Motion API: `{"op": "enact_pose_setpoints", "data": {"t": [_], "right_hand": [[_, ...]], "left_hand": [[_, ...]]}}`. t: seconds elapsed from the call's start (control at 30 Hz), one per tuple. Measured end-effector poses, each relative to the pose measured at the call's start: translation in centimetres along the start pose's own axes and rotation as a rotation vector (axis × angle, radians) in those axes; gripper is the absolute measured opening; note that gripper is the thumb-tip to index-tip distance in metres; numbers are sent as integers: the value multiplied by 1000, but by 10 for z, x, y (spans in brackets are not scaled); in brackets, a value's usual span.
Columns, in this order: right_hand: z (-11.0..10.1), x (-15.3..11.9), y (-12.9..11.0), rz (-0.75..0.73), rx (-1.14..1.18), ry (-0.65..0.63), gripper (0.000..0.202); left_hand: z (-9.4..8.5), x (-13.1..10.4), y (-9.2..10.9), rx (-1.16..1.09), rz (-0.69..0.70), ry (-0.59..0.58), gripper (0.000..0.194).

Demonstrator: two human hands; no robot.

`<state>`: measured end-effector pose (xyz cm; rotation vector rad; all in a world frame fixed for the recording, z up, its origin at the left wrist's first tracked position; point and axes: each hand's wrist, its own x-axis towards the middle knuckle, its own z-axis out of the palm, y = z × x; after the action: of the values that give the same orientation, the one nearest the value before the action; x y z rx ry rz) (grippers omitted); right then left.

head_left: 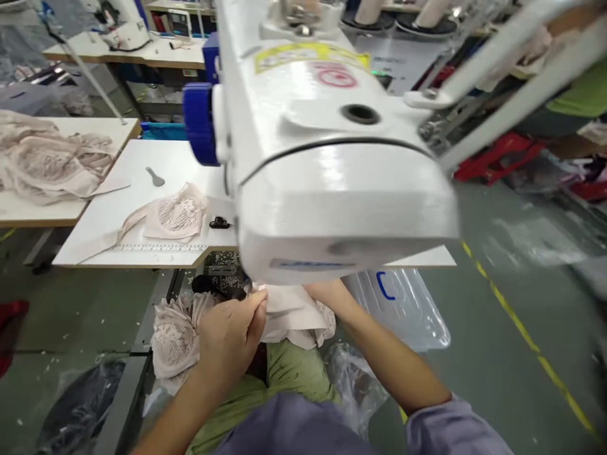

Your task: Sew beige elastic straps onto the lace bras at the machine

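Note:
My left hand (234, 328) is closed, thumb and fingers pinching the edge of a beige lace bra piece (291, 313) below the white sewing machine head (346, 196). The piece hangs over my lap, its lace showing at the right end. Only the wrist and back edge of my right hand (325, 292) show at the far right side of the cloth; the machine head hides its fingers. Also hidden behind the head is the needle area. Left of my left hand hangs a bunch of gathered beige lace pieces (175, 338).
On the white table (118, 189) lie a beige lace cup with a strap (177, 212), a grey spoon-shaped tool (155, 177) and a small black part (219, 222). More beige pieces (52, 158) are heaped on the left table. A clear plastic bin (403, 306) stands at right.

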<state>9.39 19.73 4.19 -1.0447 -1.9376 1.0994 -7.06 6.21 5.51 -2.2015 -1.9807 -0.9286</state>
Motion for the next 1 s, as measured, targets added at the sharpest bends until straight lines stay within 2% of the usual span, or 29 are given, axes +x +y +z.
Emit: {"op": "enact_pose_setpoints", "data": {"t": [0.2,0.37,0.73,0.9,1.0], "right_hand": [[8,-3,21,-22,-282,-31,29],[8,-5,29,-21,-378,-50,30],[0,-7,28,-27,-264,-64,29],[-2,-7,19,32,-209,-41,32],[-1,-11,10,95,-53,5,35]], "left_hand": [[3,-5,0,-88,-3,131,27],[7,-7,2,-126,-26,124,28],[6,0,9,-141,-18,101,27],[7,-1,9,-141,-2,116,26],[6,0,9,-142,-1,126,23]]}}
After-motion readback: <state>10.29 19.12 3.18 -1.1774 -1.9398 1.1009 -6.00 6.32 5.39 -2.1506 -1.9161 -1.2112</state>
